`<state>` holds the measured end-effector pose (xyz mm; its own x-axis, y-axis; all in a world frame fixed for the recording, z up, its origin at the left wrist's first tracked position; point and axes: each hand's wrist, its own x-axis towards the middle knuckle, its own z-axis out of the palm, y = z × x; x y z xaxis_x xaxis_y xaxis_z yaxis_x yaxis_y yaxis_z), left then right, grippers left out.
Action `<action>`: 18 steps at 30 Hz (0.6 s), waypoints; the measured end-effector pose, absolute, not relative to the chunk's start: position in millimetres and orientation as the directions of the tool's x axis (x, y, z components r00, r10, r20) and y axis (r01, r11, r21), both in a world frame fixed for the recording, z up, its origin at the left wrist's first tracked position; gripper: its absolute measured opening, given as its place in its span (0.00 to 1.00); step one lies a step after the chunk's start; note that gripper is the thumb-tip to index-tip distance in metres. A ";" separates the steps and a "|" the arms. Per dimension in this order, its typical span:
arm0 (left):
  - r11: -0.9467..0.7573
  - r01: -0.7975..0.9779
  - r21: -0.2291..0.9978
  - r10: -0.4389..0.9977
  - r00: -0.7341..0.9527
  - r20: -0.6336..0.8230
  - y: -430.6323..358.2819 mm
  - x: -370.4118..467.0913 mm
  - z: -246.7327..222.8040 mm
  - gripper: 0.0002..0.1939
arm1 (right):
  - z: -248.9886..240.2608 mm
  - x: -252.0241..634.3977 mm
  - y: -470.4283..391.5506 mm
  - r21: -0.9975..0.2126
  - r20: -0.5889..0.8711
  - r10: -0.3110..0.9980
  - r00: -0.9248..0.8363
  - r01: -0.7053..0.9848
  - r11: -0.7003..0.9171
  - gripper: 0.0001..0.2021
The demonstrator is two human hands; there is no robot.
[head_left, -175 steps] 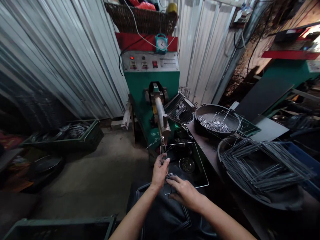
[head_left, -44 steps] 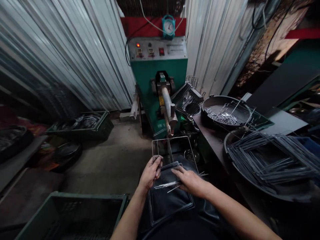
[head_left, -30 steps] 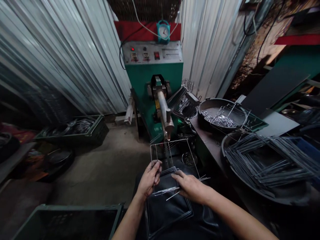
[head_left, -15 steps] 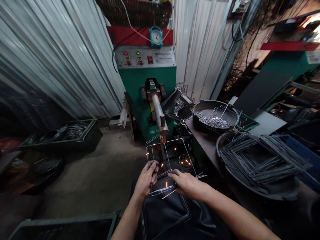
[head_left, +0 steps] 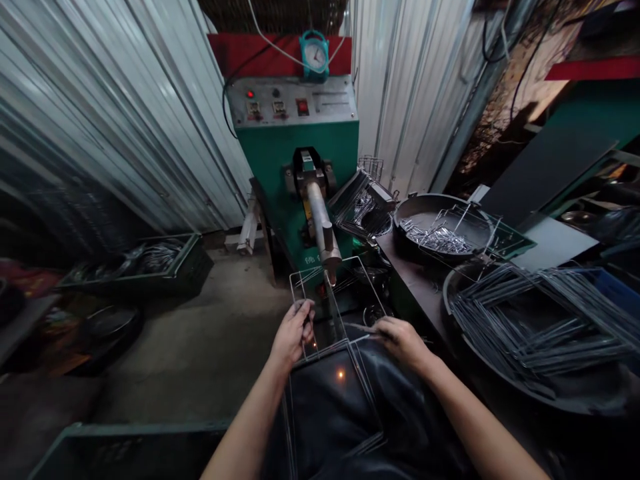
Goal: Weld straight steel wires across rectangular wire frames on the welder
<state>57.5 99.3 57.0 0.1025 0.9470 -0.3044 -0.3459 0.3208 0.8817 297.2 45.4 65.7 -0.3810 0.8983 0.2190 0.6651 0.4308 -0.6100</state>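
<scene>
A thin wire frame [head_left: 369, 279] spans the space below the tip of the welding machine's arm [head_left: 324, 230]. My left hand [head_left: 295, 328] is closed on the left side of this frame. On its right side, my right hand [head_left: 400, 339] is closed around wire near the frame's corner; thin rods stick out to its left, and its fingertips are partly hidden. More bent wire frames [head_left: 367, 387] lie on the dark apron [head_left: 325, 413] over my lap. A small orange spark glows above the apron.
The green machine [head_left: 295, 140] stands ahead. To the right, a round pan [head_left: 400, 233] holds short metal pieces, and a larger pan [head_left: 453, 317] holds stacked wire frames. Green crates stand at the left [head_left: 193, 257] and lower left [head_left: 75, 433].
My right hand has moved right, from the middle rods to the frame's right side. Most sparks are gone, and the green light on the panel is off. The view has shifted slightly.
</scene>
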 end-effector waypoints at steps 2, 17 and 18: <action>0.307 -0.352 0.884 0.952 0.109 -0.287 120.1 59.8 64.5 0.16 | 66.2 297.7 63.9 -0.613 0.291 0.888 -0.356 0.643 0.458 0.07; 0.268 -0.463 0.845 0.963 0.109 -0.245 217.7 92.2 74.1 0.13 | 71.4 322.9 164.2 -0.696 0.364 0.901 -0.237 0.573 0.432 0.10; 0.269 -0.467 0.843 0.963 0.105 -0.249 221.5 93.1 73.6 0.13 | 71.6 323.8 167.5 -0.699 0.364 0.901 -0.235 0.571 0.431 0.10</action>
